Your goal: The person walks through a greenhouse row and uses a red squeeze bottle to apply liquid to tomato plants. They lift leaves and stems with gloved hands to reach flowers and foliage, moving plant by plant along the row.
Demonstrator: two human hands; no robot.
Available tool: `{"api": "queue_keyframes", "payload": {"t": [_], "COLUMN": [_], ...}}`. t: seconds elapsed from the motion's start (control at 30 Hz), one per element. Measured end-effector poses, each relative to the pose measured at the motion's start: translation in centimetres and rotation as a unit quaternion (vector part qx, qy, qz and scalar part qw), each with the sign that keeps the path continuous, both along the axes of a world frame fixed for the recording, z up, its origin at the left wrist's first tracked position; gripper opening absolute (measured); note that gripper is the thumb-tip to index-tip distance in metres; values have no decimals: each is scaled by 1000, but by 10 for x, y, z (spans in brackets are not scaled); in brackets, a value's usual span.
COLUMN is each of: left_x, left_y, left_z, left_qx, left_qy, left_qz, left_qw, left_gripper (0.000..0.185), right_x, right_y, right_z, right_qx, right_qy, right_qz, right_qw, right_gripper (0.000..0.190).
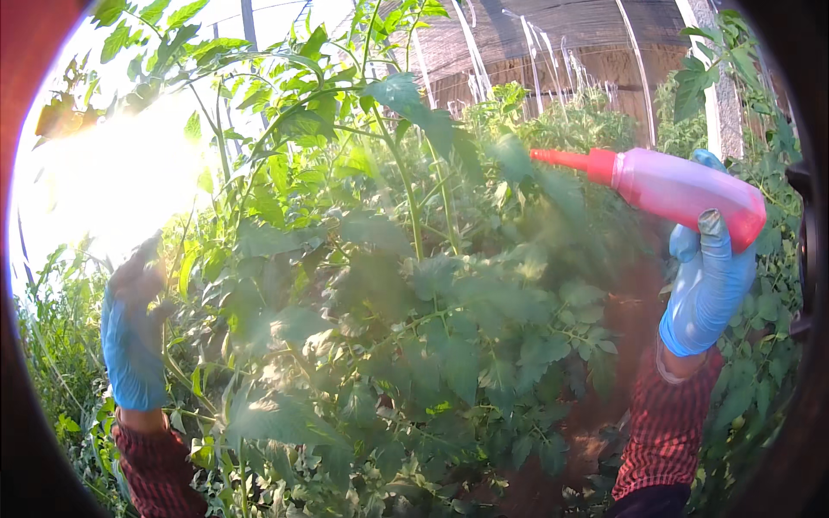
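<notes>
A translucent squeeze bottle point(686, 188) with a red nozzle and pinkish-red liquid lies tilted in my right hand point(712, 285), which wears a blue glove. Its nozzle points left, towards tomato leaves point(511, 155). On the far left is my left hand point(133, 343), also gloved in blue, raised beside the leafy stems of a tomato plant point(401, 175). Glare and shade blur its fingers, so I cannot tell whether they hold anything. Between my hands spreads dense tomato foliage point(453, 337).
Strong sunlight point(123, 175) washes out the upper left. White strings point(531, 65) hang at the back before a wall point(622, 78). A pale post point(722, 110) stands at the right. Brown soil point(583, 427) shows between the plants.
</notes>
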State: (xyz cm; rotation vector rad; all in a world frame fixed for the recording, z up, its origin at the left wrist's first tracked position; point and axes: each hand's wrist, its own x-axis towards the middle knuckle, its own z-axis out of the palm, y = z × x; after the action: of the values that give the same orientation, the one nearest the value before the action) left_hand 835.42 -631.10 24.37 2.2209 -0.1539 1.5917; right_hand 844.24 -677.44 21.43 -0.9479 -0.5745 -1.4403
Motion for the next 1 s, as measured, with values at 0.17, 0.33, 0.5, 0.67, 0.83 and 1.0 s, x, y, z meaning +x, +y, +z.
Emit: {"api": "queue_keyframes", "payload": {"t": [0.17, 0.33, 0.5, 0.67, 0.83, 1.0], "left_x": [-37, -63, -33, 32, 114, 253], "left_y": [1, -38, -132, -250, -348, -366], "left_z": [-64, -90, -76, -53, -30, 59], "left_qx": [-266, -308, -268, -234, -383, -220], "left_qy": [-25, 229, 489, 603, 352, 18], "left_qz": [-266, -265, -377, -497, -491, -418], "left_qw": [926, 884, 739, 578, 699, 881], "left_gripper": [58, 44, 43, 41, 52, 34], "right_x": [2, 31, 78, 130, 187, 218], "right_y": [-10, -26, -58, -91, -124, -158], "right_z": [-26, -43, -40, -21, -5, 10], "right_qx": [-9, 34, -10, -52, 41, -178], "right_qy": [36, 49, 26, -61, -100, -84], "right_qz": [-7, -17, 35, 55, 126, 214], "right_qw": [999, 998, 999, 995, 986, 957], "right_gripper": [50, 54, 54, 61, 58, 55]}}
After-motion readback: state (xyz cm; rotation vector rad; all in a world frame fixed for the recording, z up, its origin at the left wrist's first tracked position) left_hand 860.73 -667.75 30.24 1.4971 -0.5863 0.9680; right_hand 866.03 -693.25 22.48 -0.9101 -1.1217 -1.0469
